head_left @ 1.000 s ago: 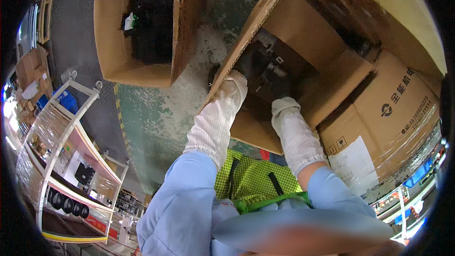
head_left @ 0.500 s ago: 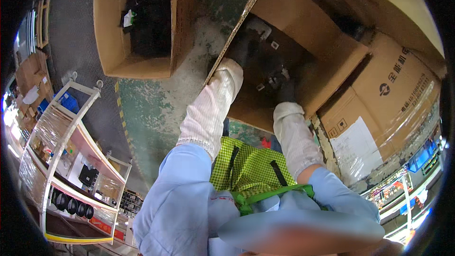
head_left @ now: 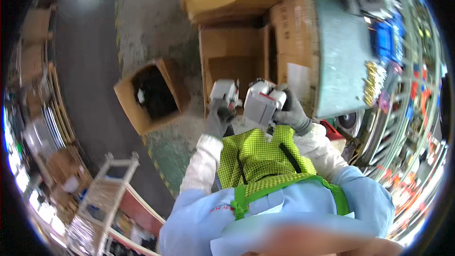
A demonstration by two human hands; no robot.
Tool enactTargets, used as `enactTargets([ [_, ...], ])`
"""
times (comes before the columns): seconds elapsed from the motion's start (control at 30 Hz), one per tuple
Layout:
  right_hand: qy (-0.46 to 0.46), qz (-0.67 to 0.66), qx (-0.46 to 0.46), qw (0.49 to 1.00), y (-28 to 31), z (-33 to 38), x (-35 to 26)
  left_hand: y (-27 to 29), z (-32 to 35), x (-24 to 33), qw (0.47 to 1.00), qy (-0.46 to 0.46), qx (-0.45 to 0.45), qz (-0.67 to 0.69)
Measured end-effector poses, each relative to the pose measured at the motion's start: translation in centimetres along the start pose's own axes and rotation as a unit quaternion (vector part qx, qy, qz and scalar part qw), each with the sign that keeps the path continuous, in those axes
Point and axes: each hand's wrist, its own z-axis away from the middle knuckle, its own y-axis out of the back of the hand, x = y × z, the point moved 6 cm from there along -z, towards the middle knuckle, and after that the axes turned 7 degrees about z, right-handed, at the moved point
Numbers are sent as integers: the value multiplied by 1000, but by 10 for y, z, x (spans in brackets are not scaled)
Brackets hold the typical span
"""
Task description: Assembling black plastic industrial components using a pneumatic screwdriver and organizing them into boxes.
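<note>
My left hand [head_left: 219, 117], in a grey glove, is closed round a small silver-grey metal part [head_left: 223, 89] with a dark, reddish underside. On the other side, my right hand [head_left: 295, 115], gloved the same way, grips a larger boxy silver-grey metal housing [head_left: 259, 107] with a rounded cylinder and a red strip on it. Both pieces are up in front of my green checked apron [head_left: 265, 154], a small gap apart. Behind them stands an open cardboard box [head_left: 232, 43]. My fingertips are partly hidden by the parts, and motion blurs the fine detail.
A smaller open carton [head_left: 128, 96] with dark contents sits on the floor to the left. On the right is a pale blue-green tabletop [head_left: 339, 66] with blue bins [head_left: 389, 40] and metal parts. A white-framed rack [head_left: 111, 185] stands at the lower left.
Both hands have come up out of the deep cardboard box, each now holding a silver-grey metal piece. The view has turned, bringing the tabletop in at the right.
</note>
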Motion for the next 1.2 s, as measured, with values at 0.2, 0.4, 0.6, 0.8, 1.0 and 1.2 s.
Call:
enactTargets([
  [0.2,48,236,-77,967,66,87,-198,-153,163,-30,986,19,-149,-67],
  [0.4,-22,701,-210,682,154,83,-295,-275,207,-113,965,126,-228,19],
  [0.6,-191,763,-384,483,233,44,-263,-353,152,-191,956,142,-220,129],
  [0.8,22,660,-600,452,237,4,-244,-383,113,-231,941,153,-172,249],
  [1.0,-225,756,-561,252,265,-20,-229,-399,104,-238,948,69,-109,292],
  [1.2,-103,747,-544,368,269,-31,-240,-418,99,-227,956,72,-108,264],
])
